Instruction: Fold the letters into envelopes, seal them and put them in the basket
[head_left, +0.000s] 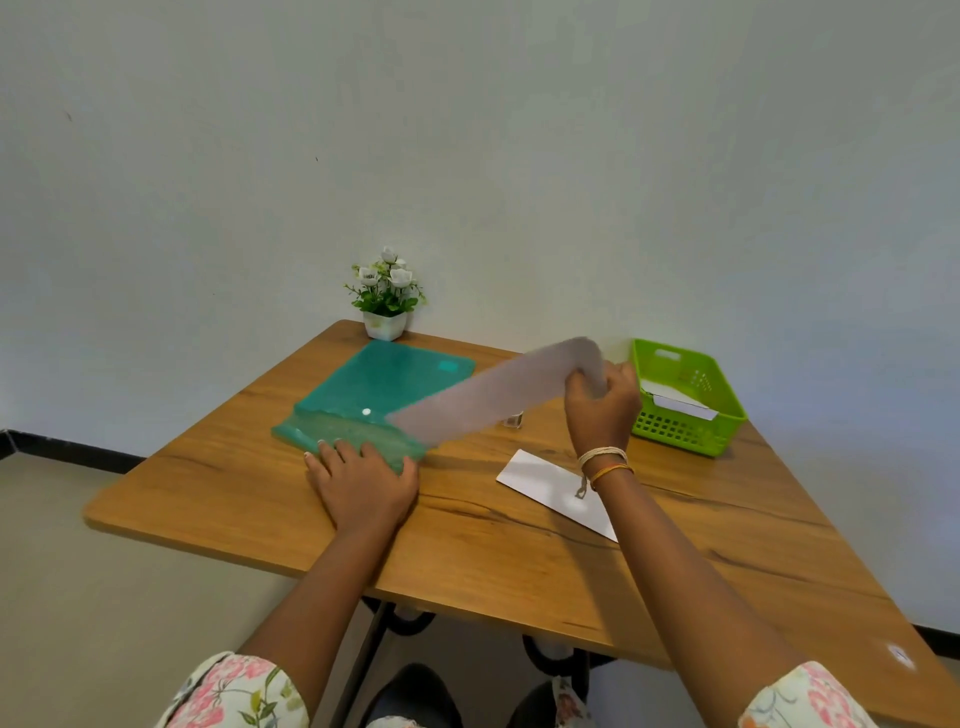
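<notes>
The blurred white paper letter sheet (493, 395) hangs in mid-air, long axis slanting from the teal plastic folder (384, 384) up to the right hand (602, 400), fingers pinching its far end. Left hand (363, 478) presses flat on the folder; white envelope (550, 483) lies nearer the right hand.

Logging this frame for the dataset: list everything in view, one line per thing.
sheet of paper: 1, white, blurred, lifted above the folder
folder: 1, teal, on table, left of centre
envelope: 1, white, flat on table, near right
basket: 1, green, table's right side, white envelopes inside
potted plant: 1, white flowers, far edge
table: 1, wooden
left hand: flat on the folder's near edge
right hand: grips the sheet, wrist bands
</notes>
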